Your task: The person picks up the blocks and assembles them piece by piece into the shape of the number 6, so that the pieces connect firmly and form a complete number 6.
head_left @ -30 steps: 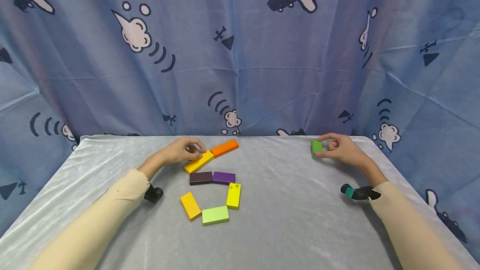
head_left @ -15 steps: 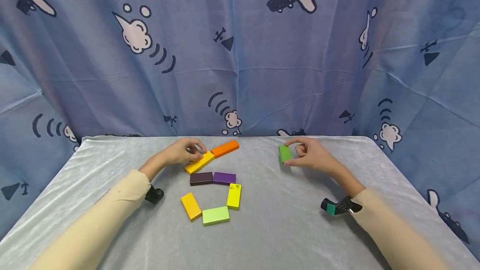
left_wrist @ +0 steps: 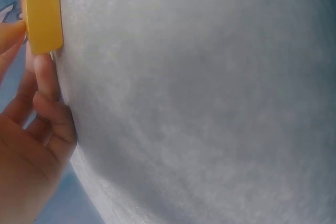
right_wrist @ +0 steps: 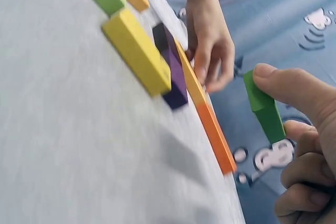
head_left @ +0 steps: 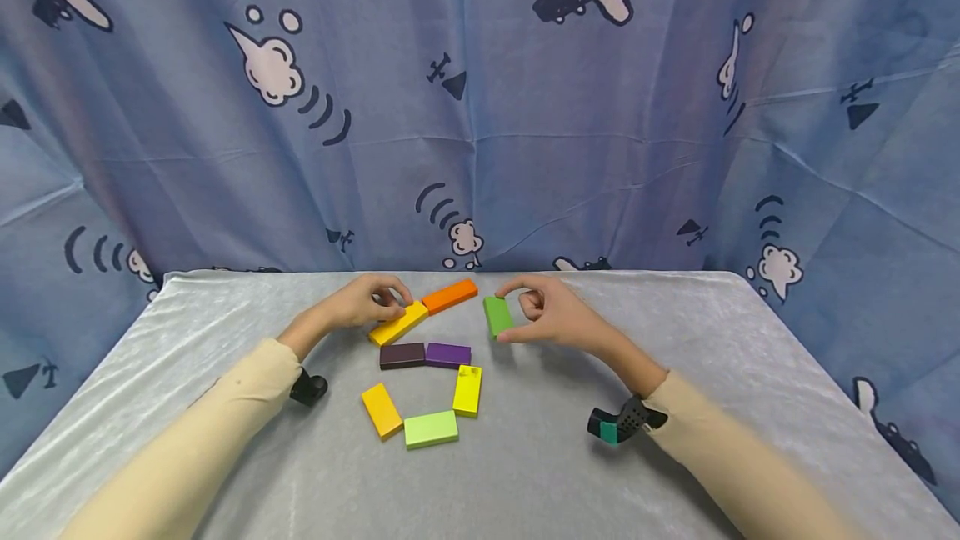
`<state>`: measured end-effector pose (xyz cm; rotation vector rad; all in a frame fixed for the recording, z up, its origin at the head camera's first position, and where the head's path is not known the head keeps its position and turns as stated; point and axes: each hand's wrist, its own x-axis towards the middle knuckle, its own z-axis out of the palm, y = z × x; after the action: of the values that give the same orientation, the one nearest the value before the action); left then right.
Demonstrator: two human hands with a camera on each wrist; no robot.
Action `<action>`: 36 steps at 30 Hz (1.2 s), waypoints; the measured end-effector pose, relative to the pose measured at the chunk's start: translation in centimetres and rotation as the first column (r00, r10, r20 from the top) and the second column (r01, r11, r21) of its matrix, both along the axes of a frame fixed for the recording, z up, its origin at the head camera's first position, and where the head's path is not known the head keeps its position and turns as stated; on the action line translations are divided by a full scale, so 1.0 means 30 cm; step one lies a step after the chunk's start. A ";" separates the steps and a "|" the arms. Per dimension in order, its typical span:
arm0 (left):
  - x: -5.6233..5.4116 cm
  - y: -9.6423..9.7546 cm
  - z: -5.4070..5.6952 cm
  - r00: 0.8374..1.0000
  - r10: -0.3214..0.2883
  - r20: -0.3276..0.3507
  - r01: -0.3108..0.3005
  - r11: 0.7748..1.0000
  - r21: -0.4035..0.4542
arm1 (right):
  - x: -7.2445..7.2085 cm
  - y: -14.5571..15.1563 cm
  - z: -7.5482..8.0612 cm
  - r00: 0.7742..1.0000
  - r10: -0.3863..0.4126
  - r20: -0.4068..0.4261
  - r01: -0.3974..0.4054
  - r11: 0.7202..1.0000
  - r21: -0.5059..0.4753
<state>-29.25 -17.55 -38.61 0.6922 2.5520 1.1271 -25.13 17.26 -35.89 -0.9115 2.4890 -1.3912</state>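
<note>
My right hand [head_left: 558, 315] pinches a green block [head_left: 498, 317] between thumb and index finger, just right of the orange block [head_left: 450, 297]. In the right wrist view this green block [right_wrist: 265, 107] appears held off the table. At the left, my left hand [head_left: 365, 302] pinches an amber-yellow block [head_left: 400, 325], whose far end meets the orange block. The left wrist view has the thumb at the side of that amber-yellow block [left_wrist: 44, 19] and a finger by its end. Nearer me lie a dark brown block [head_left: 402, 356] and a purple block [head_left: 448, 355], end to end.
In front are a bright yellow block [head_left: 467, 392], a light green block [head_left: 431, 430] and a yellow-orange block [head_left: 382, 412], forming an open ring with the dark pair. All lie on a grey cloth-covered table [head_left: 555, 473]. A blue patterned curtain [head_left: 585, 165] hangs behind.
My right hand has carried the green block leftward across the table, from the far right to beside the orange block. The left hand has stayed at the amber-yellow block.
</note>
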 end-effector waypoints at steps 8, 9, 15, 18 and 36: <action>-0.002 -0.001 0.000 1.000 -0.012 -0.015 0.012 1.000 -0.003 | 0.022 -0.140 -0.007 0.999 0.039 0.004 -0.039 0.998 -0.053; -0.002 -0.001 0.000 1.000 -0.012 -0.016 0.012 1.000 -0.004 | 0.025 -0.157 -0.009 0.999 0.051 0.012 -0.050 0.997 -0.063; 0.002 -0.005 0.002 1.000 -0.023 -0.016 0.023 1.000 0.017 | 0.045 -0.247 -0.017 0.993 0.112 0.046 -0.108 0.991 -0.073; 0.002 -0.005 0.003 0.999 -0.030 -0.014 0.030 0.999 0.022 | 0.052 -0.284 -0.022 0.989 0.133 0.061 -0.129 0.989 -0.067; 0.005 -0.010 0.003 0.998 -0.056 -0.040 0.057 0.998 0.037 | 0.091 -0.439 -0.052 0.981 0.173 0.085 -0.167 0.984 -0.069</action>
<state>-29.09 -17.86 -38.50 0.7983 2.5318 1.1576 -22.40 4.09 -37.46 -1.0226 2.2559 -1.4267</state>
